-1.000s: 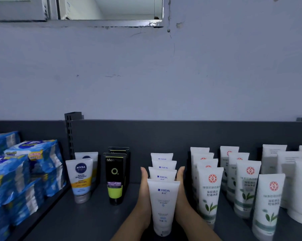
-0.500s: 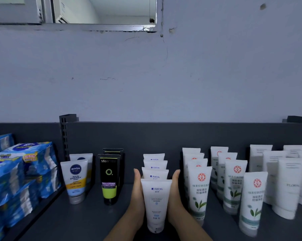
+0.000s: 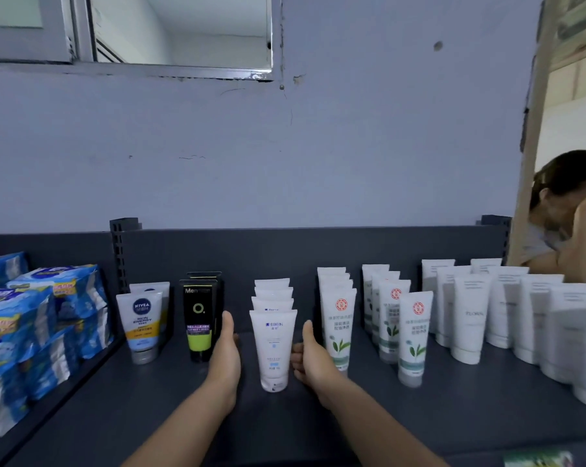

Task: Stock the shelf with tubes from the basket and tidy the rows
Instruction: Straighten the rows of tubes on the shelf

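Both hands, left hand [image 3: 225,357] and right hand [image 3: 313,360], sit open with fingers spread wide (gripping nothing), the front white tube [image 3: 273,348] standing upright between them, untouched.

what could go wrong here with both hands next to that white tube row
1. The left hand sits close beside the black tube; a sideways nudge could tip it.
2. The right hand is close to the green-leaf tube, which could topple likewise.
3. The front white tube stands free and could fall if brushed.

4 white-blue tubes [image 3: 273,345], 2 Nivea tubes [image 3: 141,323], 2 hands [image 3: 225,357].
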